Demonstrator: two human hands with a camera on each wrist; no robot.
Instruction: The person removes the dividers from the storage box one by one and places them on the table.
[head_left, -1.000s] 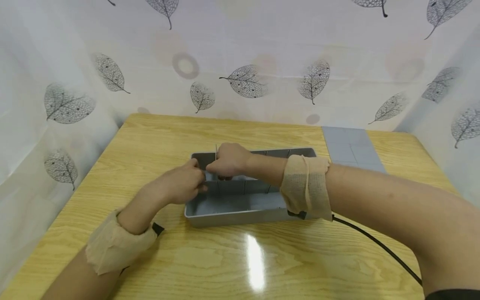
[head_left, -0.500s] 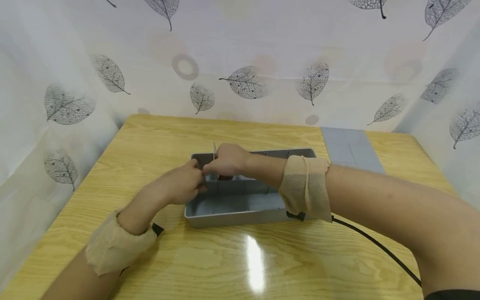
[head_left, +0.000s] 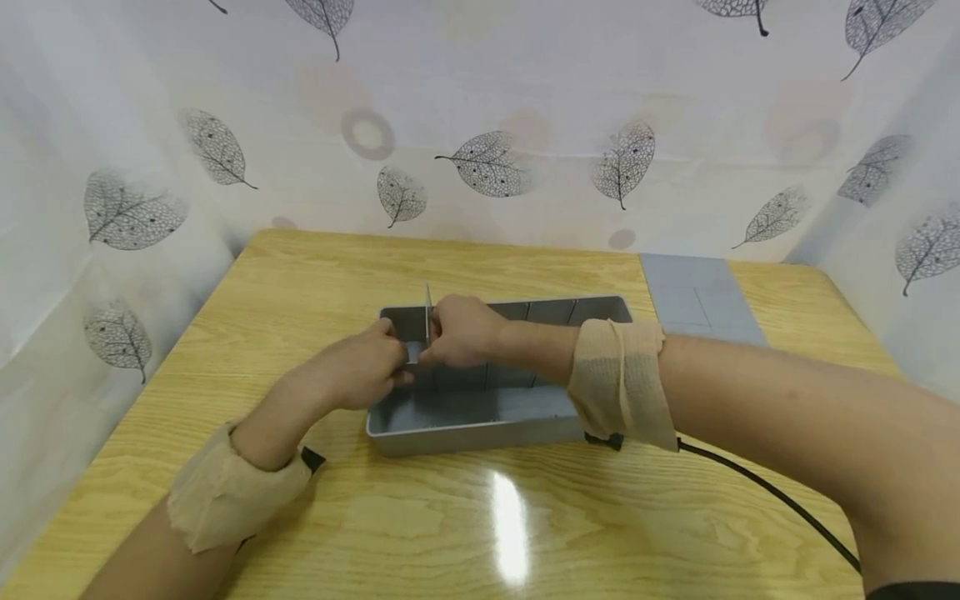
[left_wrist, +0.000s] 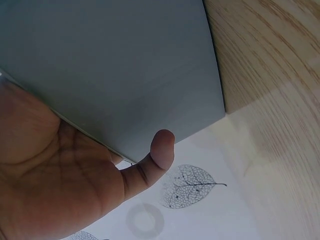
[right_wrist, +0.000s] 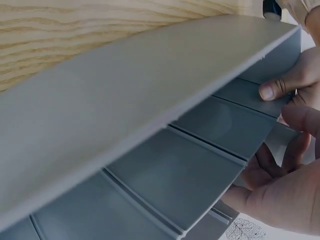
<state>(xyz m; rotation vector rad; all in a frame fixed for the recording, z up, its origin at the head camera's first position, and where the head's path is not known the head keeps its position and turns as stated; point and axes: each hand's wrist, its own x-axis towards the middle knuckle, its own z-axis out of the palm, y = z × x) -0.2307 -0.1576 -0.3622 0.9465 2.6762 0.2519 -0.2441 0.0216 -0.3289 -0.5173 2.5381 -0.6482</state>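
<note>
A long grey plastic organizer box lies crosswise on the table, split lengthwise by a long divider with ribbed slots. My left hand reaches over the box's left end and grips the long divider there. In the right wrist view its thumb presses the divider's near face. One finger sticks out past the box's end wall. My right hand pinches a small thin divider panel, standing upright across the rear compartment near its left end. Its lower edge is hidden.
Flat grey panels lie at the table's far right. Wood-grain table surrounds the box, with a leaf-print curtain behind and at both sides. A black cable trails from the right wrist's wrap.
My right hand has shifted slightly towards me and rolled, so more of the small panel's face shows. The panel has moved a little left. My left hand stays in place.
</note>
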